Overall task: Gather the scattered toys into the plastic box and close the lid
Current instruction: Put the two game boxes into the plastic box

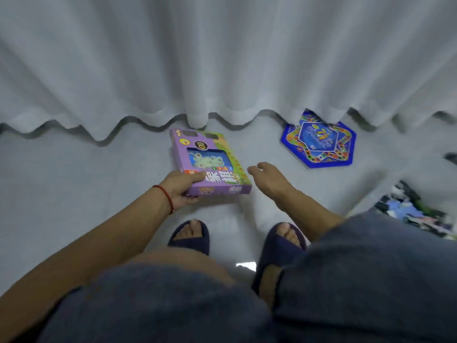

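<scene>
The purple game box is gripped at its near left corner by the left hand, thumb on top and fingers curled beneath; its long axis runs away from the person toward the curtain. The right hand is held open and empty just right of the purple game box. The blue star-shaped board lies flat on the floor, farther right of the purple game box, so the right hand is judged the nearer one. The plastic box cannot be identified.
</scene>
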### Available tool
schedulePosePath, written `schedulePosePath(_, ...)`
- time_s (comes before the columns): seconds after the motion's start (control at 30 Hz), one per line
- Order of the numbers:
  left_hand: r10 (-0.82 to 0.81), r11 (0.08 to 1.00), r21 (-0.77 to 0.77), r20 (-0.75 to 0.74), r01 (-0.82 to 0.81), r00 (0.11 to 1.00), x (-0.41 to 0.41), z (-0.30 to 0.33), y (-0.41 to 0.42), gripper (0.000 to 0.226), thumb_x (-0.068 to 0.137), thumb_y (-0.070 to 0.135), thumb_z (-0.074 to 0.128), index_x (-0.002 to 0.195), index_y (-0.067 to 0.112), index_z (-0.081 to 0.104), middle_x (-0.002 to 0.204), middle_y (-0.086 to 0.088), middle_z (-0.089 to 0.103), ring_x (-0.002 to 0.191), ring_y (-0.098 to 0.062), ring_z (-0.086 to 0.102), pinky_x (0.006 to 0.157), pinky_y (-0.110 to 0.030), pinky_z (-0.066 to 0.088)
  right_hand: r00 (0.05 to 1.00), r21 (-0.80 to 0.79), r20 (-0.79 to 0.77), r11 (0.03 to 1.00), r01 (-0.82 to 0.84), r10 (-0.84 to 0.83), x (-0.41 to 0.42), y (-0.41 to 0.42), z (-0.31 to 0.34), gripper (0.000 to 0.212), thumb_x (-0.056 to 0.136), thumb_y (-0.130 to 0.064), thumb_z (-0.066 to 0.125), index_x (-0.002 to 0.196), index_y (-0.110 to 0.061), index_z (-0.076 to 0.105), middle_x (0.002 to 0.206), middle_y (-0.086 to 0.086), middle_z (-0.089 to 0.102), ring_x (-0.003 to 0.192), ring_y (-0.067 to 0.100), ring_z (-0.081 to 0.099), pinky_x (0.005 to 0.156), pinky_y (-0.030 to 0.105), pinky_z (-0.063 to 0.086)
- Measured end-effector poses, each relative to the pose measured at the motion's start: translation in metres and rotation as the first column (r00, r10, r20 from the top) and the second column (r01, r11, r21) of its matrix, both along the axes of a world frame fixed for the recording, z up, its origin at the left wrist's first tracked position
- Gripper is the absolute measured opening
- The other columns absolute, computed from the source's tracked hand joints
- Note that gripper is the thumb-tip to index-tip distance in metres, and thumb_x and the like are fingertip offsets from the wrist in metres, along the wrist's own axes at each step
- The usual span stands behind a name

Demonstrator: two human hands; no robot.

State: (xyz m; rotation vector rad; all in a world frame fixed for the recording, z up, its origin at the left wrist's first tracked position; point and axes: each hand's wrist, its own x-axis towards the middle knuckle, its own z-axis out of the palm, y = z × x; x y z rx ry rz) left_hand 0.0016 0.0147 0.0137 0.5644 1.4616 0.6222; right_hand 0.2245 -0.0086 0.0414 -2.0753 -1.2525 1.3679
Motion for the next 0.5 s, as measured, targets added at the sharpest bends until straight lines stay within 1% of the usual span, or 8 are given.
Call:
schedulePosePath(0.1,-0.201,0.979,0.069,0.167,0.192,0.965,0.032,0.044,-0.009,0.033,0.087,0.02,0.071,0.119,0.014,0.063,0.094,-0.005,0.074,0.071,-0.016,0.069,0.064,-0.032,0.058,0.989,0.01,-0.062,0.991,0.135,-0.134,0.052,-0.012,0.0,0.067,0.073,-0.065,0.04,0.12,-0.02,0.055,0.124,0.004,0.062,0.107,0.026,0.063,0.093,0.051,0.052)
schedulePosePath(0.17,-0.338,0.94,0.132,0.243,0.314,0.909,0.067,0.075,-0.017,0.028,0.089,0.02,0.067,0.117,0.014,0.065,0.102,-0.005,0.073,0.076,-0.015,0.068,0.067,-0.032,0.058,0.951,0.111,-0.038,0.944,0.31,-0.308,0.086,-0.034,0.012,0.066,0.066,-0.064,0.041,0.113,-0.022,0.059,0.118,0.007,0.067,0.102,0.03,0.066,0.088,0.052,0.054)
schedulePosePath(0.2,-0.414,0.909,0.167,0.249,0.382,0.876,0.089,0.089,-0.021,0.027,0.089,0.021,0.067,0.116,0.014,0.065,0.104,-0.005,0.073,0.077,-0.014,0.068,0.066,-0.031,0.058,0.913,0.223,-0.041,0.887,0.405,-0.407,0.092,-0.06,0.041,0.061,0.068,-0.06,0.041,0.109,-0.02,0.061,0.112,0.008,0.068,0.098,0.031,0.067,0.085,0.049,0.055)
schedulePosePath(0.3,-0.647,0.745,0.3,0.107,0.596,0.755,0.154,0.126,-0.036,0.037,0.087,0.033,0.069,0.118,0.015,0.065,0.114,-0.004,0.072,0.085,-0.016,0.069,0.067,-0.031,0.058,0.782,0.496,-0.083,0.655,0.57,-0.617,0.13,-0.123,0.076,0.038,0.084,-0.047,0.042,0.097,-0.017,0.061,0.091,0.004,0.066,0.08,0.023,0.061,0.074,0.034,0.049)
schedulePosePath(0.37,-0.741,0.605,0.366,-0.065,0.707,0.668,0.192,0.147,-0.048,0.043,0.087,0.045,0.068,0.121,0.021,0.063,0.115,0.0,0.071,0.093,-0.017,0.067,0.062,-0.03,0.057,0.671,0.518,-0.152,0.52,0.679,-0.726,0.162,-0.163,0.08,0.04,0.088,-0.048,0.042,0.105,-0.018,0.062,0.098,0.004,0.07,0.087,0.025,0.066,0.08,0.038,0.054)
schedulePosePath(0.4,-0.744,0.561,0.386,-0.153,0.732,0.651,0.206,0.155,-0.054,0.044,0.086,0.048,0.068,0.122,0.024,0.061,0.115,0.002,0.068,0.094,-0.017,0.064,0.06,-0.03,0.056,0.607,0.516,-0.156,0.46,0.723,-0.779,0.178,-0.18,0.08,0.041,0.09,-0.046,0.041,0.108,-0.015,0.063,0.101,0.006,0.071,0.089,0.027,0.066,0.081,0.041,0.054)
schedulePosePath(0.43,-0.727,0.541,0.401,-0.218,0.739,0.651,0.216,0.161,-0.058,0.046,0.086,0.047,0.069,0.125,0.027,0.057,0.116,0.003,0.064,0.094,-0.015,0.062,0.06,-0.031,0.057,0.552,0.525,-0.155,0.405,0.748,-0.819,0.196,-0.194,0.078,0.041,0.093,-0.04,0.041,0.109,-0.01,0.064,0.101,0.009,0.07,0.088,0.029,0.065,0.079,0.041,0.054)
schedulePosePath(0.5,-0.694,0.545,0.415,-0.263,0.728,0.67,0.226,0.165,-0.06,0.051,0.087,0.04,0.07,0.132,0.026,0.052,0.118,0.001,0.06,0.093,-0.014,0.06,0.069,-0.041,0.06,0.478,0.492,-0.076,0.384,0.782,-0.875,0.224,-0.217,0.073,0.042,0.096,-0.031,0.04,0.108,0.001,0.063,0.099,0.013,0.066,0.085,0.027,0.059,0.072,0.034,0.045)
